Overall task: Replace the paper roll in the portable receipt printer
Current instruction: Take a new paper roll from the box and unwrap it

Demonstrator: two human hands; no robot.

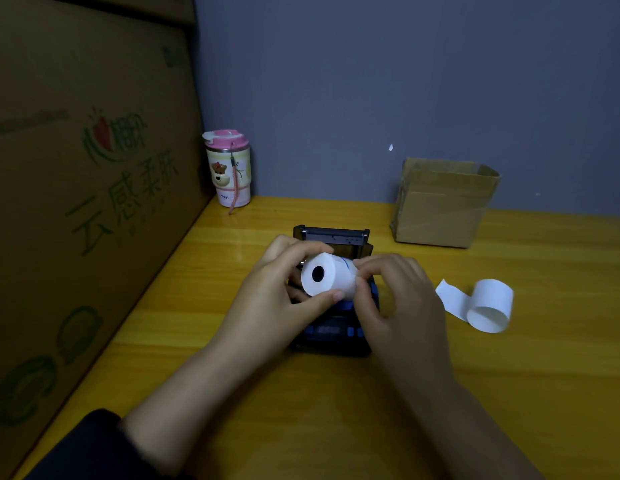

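Left hand [284, 282]: curled around the full white paper roll with a dark hollow core [327, 277], fingers over its top and thumb pressed beneath its lower edge. The roll is gripped, core end facing the camera.

Right hand [393, 292]: fingertips pinched together against the roll's right side, at or near the paper's outer edge, where a thin blue line shows. Whether a loose end is caught between the fingertips cannot be told.

The roll is held clear above the black portable receipt printer with blue trim [332, 327], which sits on the yellow wooden desk [509, 375] directly beneath both hands. The printer's black lid [332, 237] stands open at 12 o'clock from the roll. The paper compartment is hidden behind the hands and roll.

At 3 o'clock from the printer, well apart, a loose coil of white receipt paper [485, 304] lies on the desk with a short tail unrolled towards the printer.

At 1 o'clock, near the grey wall [370, 81], stands a small open brown cardboard box with tape [443, 206].

At 11 o'clock, in the desk corner, stands a pink-lidded tumbler with a bear picture and a pink strap [228, 169].

Along the desk's 9 o'clock edge rises a large brown cardboard carton with green printed characters [86, 202].

A dark sleeve [76, 448] covers the left forearm at 7 o'clock.
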